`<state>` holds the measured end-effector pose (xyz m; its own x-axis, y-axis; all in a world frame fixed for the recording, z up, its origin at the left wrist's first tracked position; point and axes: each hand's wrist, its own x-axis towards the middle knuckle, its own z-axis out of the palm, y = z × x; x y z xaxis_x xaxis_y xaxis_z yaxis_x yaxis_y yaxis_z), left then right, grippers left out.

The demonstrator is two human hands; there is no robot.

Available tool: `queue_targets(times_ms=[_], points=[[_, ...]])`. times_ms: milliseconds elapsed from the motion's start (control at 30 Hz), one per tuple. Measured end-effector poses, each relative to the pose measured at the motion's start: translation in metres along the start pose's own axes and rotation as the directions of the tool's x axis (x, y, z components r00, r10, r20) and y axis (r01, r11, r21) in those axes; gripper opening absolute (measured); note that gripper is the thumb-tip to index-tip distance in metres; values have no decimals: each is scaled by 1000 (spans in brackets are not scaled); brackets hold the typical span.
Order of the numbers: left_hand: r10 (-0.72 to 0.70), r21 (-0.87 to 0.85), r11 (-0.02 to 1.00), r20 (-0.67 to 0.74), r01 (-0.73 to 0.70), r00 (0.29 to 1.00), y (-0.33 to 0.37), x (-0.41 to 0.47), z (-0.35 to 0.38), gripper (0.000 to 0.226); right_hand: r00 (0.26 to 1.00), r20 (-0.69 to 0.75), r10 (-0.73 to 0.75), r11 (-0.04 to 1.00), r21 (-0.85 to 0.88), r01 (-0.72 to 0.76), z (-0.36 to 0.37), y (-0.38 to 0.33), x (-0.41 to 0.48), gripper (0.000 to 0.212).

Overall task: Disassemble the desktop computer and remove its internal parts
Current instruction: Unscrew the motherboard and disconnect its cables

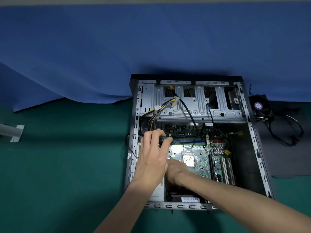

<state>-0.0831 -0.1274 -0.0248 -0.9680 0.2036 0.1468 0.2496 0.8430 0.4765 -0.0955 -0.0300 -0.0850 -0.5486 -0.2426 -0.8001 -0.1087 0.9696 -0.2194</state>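
Nearest me, the right hand (175,172) reaches in over the near rim of the open grey steel desktop case (176,206), which lies on its side on the green table mat (58,165). It rests low on the green motherboard (202,158). Its fingers run under the left hand (151,158), so I cannot tell whether they are curled or hold anything.

The left hand sits just above it. Its fingers and thumb are curled round the teal-and-black-handled screwdriver (165,140), with the handle poking out past the fingertips. The shaft and tip are hidden under the palm.

Just right of the right hand's knuckles is the bare silver square processor (188,159), with no cooler over it. Just beyond the left fingertips lie the long blue and green memory slots (188,140). Farther off, yellow and black power cables (161,109) drape from the perforated grey drive cage (198,101). A small black fan (259,105) lies outside the case, well right of both hands, in front of the blue cloth (117,47).

I judge that I am on the motherboard's mounting screws, near its left edge. The next move calls for the tip seated square in the screw head. It also needs steady downward pressure while turning and a hand ready to catch the loosened screw before it drops under the board.
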Motion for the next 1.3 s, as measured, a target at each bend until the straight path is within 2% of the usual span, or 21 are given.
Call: queue_targets(times_ms=[167,400,600,700,800,1067,1200,1300], points=[[4,11,1000,-13,-4,1000,-1,-1,2,55,998,2,-60,998,15,60,1,2,-4,28],[5,24,1000,-21,-4,1000,-2,-1,5,54,997,-47,-66,986,153,72,1,17,-12,16],[-2,22,1000,-20,3,1000,0,-1,4,56,997,-79,-24,994,106,32,4,16,-10,16],[-4,26,1000,-20,5,1000,-1,-1,4,57,998,-54,17,997,76,-13,2,9,-4,31],[-13,12,1000,-11,13,1000,0,-1,4,55,999,-38,36,998,60,-33,4,1,0,36],[-10,8,1000,4,10,1000,-1,-1,2,60,999,-1,-40,998,41,40,3,3,1,30],[-6,12,1000,-6,6,1000,-1,-1,3,59,993,-41,-108,994,18,109,6,10,-1,20],[-3,18,1000,-9,3,1000,-2,-2,5,57,993,-58,-101,982,155,109,9,23,-3,14]])
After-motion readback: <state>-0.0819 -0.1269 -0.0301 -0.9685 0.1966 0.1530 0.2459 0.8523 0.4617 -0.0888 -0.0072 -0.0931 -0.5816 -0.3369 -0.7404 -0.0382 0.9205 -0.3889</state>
